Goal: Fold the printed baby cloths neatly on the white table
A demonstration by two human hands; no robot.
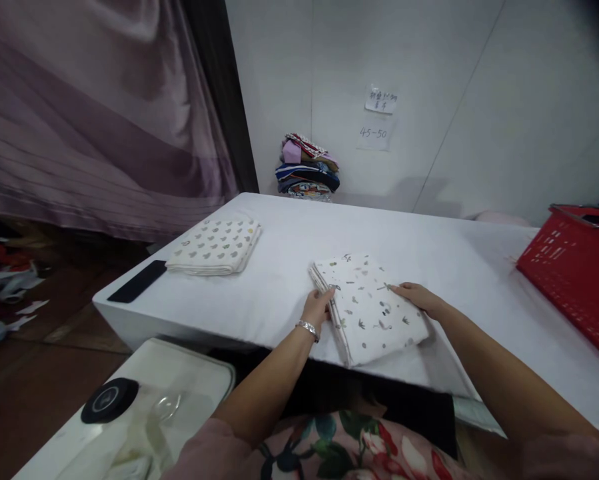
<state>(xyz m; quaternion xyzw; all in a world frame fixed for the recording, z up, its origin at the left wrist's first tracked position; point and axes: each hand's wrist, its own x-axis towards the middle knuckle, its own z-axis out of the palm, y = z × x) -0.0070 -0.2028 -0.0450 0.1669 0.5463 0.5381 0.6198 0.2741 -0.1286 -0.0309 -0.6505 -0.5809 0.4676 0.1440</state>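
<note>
A folded white cloth point(374, 310) printed with small plants and animals lies at an angle near the front edge of the white-covered table point(279, 293). At its layered left edge is my left hand point(318, 310), thumb on top and fingers along the side, gripping the folds. A silver bracelet point(308, 328) circles that wrist. My right hand point(419, 298) rests on the cloth's upper right part with fingers stretched out. Farther left sits a second folded white cloth point(214, 247) with a grey-green repeated print.
A black strip point(138, 281) lies along the table's left end. On the right stands a red plastic basket point(574, 267). Folded fabrics point(306, 170) are piled against the wall behind. A white surface with a round black object point(110, 400) is at lower left. A mauve curtain point(104, 120) hangs left.
</note>
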